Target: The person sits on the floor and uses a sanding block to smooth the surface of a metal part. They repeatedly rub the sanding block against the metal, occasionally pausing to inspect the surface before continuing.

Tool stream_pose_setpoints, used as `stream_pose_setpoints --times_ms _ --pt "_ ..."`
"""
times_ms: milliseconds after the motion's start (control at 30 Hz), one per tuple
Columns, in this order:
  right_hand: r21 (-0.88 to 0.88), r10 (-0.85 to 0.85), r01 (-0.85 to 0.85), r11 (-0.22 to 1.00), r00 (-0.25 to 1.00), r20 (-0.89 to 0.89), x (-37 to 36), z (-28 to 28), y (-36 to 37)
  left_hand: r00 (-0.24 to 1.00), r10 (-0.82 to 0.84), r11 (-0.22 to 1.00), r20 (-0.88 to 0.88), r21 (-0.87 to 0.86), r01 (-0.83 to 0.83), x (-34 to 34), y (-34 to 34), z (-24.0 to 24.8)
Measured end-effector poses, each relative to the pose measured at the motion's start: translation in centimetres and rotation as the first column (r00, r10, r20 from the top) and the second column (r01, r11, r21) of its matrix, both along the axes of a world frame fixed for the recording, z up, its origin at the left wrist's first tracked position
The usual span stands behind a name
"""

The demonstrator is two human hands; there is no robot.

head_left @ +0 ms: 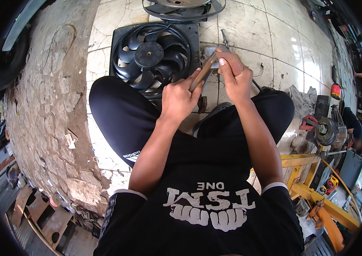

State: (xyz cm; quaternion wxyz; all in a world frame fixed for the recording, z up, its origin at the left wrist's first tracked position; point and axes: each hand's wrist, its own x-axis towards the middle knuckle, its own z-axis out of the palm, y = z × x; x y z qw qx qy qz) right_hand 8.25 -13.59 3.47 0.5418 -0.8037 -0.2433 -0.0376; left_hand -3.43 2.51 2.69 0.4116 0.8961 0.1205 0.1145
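I squat over a tiled floor. My left hand [178, 96] grips the lower end of a slim brown and grey flat tool [203, 71] that slants up to the right. My right hand [233, 71] pinches the tool's upper end, fingers closed, next to a small grey metal part [210, 51] on the floor. A black radiator fan [150, 54] in its square shroud lies flat just beyond my left knee.
A second fan shroud [183, 9] lies at the top. A rough stone slab [46, 106] runs along the left. On the right are a grey cloth [302, 100], an angle grinder [327, 131], a yellow metal stand [317, 194] and a red can [336, 91].
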Motion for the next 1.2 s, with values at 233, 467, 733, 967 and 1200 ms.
stream_pose_setpoints --times_ms 233,467,733,967,1200 --pt "-0.014 -0.020 0.020 1.000 0.999 -0.042 0.0 0.2 0.4 0.998 0.055 0.998 0.020 0.005 -0.055 0.2 0.2 0.2" --pt "-0.050 -0.171 0.168 0.984 0.983 -0.060 1.5 -0.4 -0.1 0.996 0.083 0.996 -0.037 -0.015 -0.083 0.2 0.3 0.5" --pt "-0.211 -0.072 0.089 0.973 0.994 0.087 1.7 -0.8 0.4 0.998 0.069 0.998 0.015 -0.015 -0.069 0.3 0.1 0.1" --pt "-0.151 0.365 -0.333 0.931 0.870 0.333 -4.5 -0.4 0.5 0.999 -0.035 0.999 0.027 0.006 0.035 0.0 0.7 0.2" --pt "-0.281 0.238 -0.143 0.949 0.910 0.340 -1.5 0.5 0.0 0.998 0.010 1.000 -0.062 0.026 -0.008 -0.3 0.5 0.0"
